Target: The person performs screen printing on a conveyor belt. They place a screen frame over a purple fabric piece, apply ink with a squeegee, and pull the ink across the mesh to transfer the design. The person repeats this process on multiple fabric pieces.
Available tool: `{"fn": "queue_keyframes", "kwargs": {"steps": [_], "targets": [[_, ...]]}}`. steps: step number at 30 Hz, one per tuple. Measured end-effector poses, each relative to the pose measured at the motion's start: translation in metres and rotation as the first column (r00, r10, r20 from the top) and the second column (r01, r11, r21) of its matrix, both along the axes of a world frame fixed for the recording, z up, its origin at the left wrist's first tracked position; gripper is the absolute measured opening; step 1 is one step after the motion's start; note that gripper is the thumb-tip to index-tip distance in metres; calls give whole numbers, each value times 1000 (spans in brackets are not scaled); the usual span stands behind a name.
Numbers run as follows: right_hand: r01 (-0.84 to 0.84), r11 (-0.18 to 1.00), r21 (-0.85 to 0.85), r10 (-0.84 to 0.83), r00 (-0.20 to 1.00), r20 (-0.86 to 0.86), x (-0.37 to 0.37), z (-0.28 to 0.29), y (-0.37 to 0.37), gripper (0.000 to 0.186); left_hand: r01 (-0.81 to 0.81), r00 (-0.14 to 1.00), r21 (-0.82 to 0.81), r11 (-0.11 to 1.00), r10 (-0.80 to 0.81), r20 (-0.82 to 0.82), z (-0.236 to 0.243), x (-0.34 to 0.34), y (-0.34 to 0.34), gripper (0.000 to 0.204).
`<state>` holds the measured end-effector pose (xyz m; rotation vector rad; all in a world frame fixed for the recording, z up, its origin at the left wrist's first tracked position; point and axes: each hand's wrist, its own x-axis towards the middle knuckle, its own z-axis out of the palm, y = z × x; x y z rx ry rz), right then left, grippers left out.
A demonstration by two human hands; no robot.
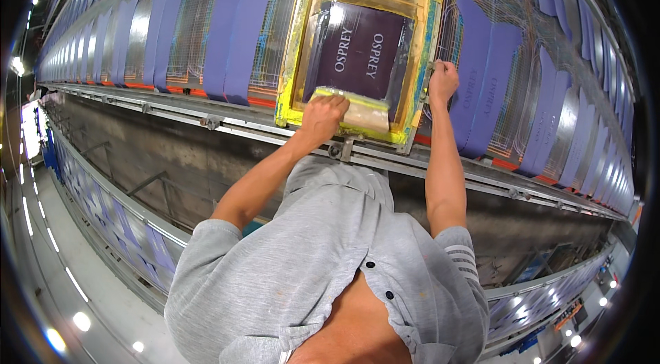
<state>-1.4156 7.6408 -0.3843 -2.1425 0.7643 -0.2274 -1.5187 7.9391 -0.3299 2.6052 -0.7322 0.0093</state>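
Observation:
A screen printing frame (289, 82) with yellow-stained edges lies on the long table in front of me. Its mesh carries a dark purple rectangle (364, 41) with pale lettering. My left hand (325, 118) is closed around a squeegee (366, 114) at the near end of the screen, inside the frame. The squeegee's top edge is yellow and its near side is pale. My right hand (443, 82) is closed at the frame's right side, its fingers curled against the edge. What those fingers grip there is hidden.
Purple fabric pieces (237, 27) lie in a row along the table on both sides. The piece (481, 75) right of the frame bears faint lettering. A metal rail (210, 123) with clamps runs along the near edge. Another table (124, 206) with purple pieces stands behind me.

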Motion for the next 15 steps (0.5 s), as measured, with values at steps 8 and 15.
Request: {"fn": "queue_keyframes", "kwargs": {"steps": [8,15], "targets": [[-84,932,-353,159,969,190,3,5,-3,32,-9,990,188,982,35,-134,6,181,-21,25],[-803,499,-326,810,565,-155,131,105,54,33,32,985,267,963,16,-172,19,276,-29,21]]}}
